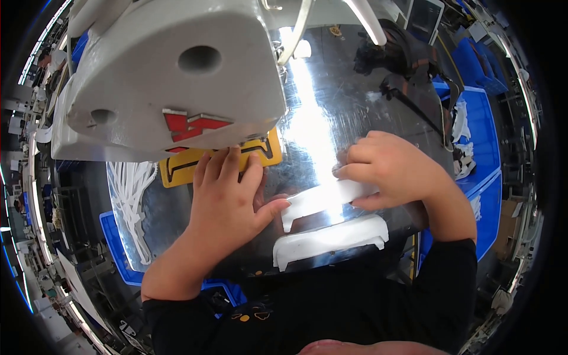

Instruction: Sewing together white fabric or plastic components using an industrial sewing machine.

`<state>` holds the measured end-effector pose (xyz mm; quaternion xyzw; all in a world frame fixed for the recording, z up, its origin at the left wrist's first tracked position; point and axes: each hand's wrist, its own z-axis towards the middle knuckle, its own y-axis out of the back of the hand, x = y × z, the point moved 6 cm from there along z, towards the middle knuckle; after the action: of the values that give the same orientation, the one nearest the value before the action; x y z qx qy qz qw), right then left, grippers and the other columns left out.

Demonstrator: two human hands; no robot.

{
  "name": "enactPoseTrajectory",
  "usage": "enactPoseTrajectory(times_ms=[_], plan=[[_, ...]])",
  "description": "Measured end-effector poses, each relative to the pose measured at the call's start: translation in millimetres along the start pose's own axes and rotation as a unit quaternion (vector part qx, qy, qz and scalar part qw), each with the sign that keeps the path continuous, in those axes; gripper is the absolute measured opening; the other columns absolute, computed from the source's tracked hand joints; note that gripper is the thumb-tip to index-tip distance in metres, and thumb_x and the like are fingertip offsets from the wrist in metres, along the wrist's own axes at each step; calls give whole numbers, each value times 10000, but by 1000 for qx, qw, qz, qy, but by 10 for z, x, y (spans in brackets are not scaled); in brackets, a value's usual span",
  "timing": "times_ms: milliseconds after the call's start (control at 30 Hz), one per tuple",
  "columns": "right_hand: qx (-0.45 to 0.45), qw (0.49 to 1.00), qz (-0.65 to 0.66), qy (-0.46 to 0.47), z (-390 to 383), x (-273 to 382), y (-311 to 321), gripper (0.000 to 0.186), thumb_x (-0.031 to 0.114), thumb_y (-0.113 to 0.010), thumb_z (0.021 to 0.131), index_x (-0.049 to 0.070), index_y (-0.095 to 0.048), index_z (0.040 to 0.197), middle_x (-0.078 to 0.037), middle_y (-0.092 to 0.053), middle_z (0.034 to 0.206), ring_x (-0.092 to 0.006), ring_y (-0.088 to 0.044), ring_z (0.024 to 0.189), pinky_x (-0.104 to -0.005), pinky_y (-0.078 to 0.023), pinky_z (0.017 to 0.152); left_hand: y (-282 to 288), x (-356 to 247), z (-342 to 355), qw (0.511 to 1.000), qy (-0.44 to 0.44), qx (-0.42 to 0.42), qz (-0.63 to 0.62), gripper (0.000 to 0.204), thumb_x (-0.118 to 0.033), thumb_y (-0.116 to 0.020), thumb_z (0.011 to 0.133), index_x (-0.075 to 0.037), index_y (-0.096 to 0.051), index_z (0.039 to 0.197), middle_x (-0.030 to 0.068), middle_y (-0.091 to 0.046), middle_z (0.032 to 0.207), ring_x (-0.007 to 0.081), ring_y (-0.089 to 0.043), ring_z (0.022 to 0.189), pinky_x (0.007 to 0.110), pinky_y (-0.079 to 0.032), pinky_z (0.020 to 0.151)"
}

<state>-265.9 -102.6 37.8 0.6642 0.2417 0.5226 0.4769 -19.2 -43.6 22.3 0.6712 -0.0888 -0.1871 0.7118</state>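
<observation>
My left hand (228, 186) lies with its fingers stretched out over a yellow template plate (182, 176) with dark curved slots, partly under the machine head. Its thumb reaches the left end of a white curved strip piece (322, 200). The other end of that piece is pinched between the thumb and fingers of my right hand (390, 168), just above the shiny metal table. Closer to my body a second white piece (331, 239), long with short bent-down ends, rests on the tabletop. Whatever lies beneath my left fingers is hidden.
A large pale grey sewing machine head (236, 89) fills the upper left. White narrow strips (133, 195) hang over the table's left side. Blue bins (482, 127) with white pieces stand at the right. Dark straps (408, 56) lie at the far right of the table.
</observation>
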Motion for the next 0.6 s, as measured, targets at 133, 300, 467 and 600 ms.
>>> enactPoseTrajectory(times_ms=[133,300,467,600], plan=[[-17,1000,1,19,38,32,-108,408,315,-892,768,85,-721,1059,-76,-632,931,-291,-678,886,-446,-520,816,2,-56,-4,1000,-22,-2,-17,820,-642,-738,920,1,-679,1425,297,-584,1484,491,-540,1387,584,-370,1219],[-17,999,-2,30,101,78,-199,404,338,-880,798,82,-722,1069,-81,-629,917,-298,-680,833,-436,-530,740,-38,-68,16,999,-30,7,-42,816,-640,-732,925,-31,-671,1465,283,-583,1498,478,-544,1385,562,-389,1205],[-114,993,-20,28,35,-18,-8,432,424,-864,855,93,-731,1098,-70,-625,896,-292,-667,796,-429,-518,707,-39,-127,32,996,-65,12,-63,818,-623,-735,931,-35,-653,1493,279,-563,1536,463,-532,1410,552,-386,1211],[-141,990,-22,-6,-2,-230,10,381,424,-860,862,123,-731,1058,-50,-603,820,-290,-638,769,-428,-490,678,-51,-154,78,991,-94,15,-97,812,-608,-737,938,-25,-646,1496,282,-552,1549,463,-525,1418,551,-379,1217]])
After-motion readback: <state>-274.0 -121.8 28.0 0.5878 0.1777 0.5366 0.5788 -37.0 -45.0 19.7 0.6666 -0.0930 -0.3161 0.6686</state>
